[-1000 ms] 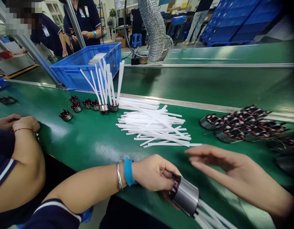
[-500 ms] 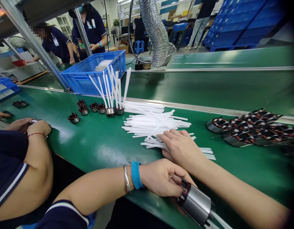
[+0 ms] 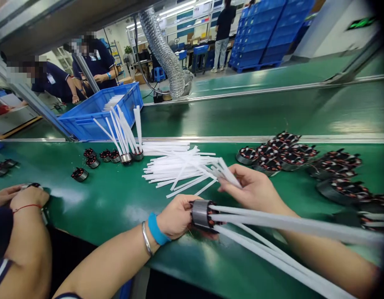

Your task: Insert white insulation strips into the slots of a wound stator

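Observation:
My left hand, with a blue band and a silver bangle at the wrist, grips a metal motor stator. Long white strips stick out of the stator toward the lower right. Pinched in my right hand are several short-looking white strips, their ends pointing up and left. A loose pile of white strips lies on the green table just beyond my hands. Two stators stand left of the pile with white strips rising from them.
Rows of stators cover the right side of the green table. Small stators lie on the left. Behind them is a blue crate. A co-worker's hands work at far left. A silver duct hangs above.
My right hand has lifted white strips off the pile and moved right. My left hand has turned the stator and raised it, so its strips show at length. The view has swung right.

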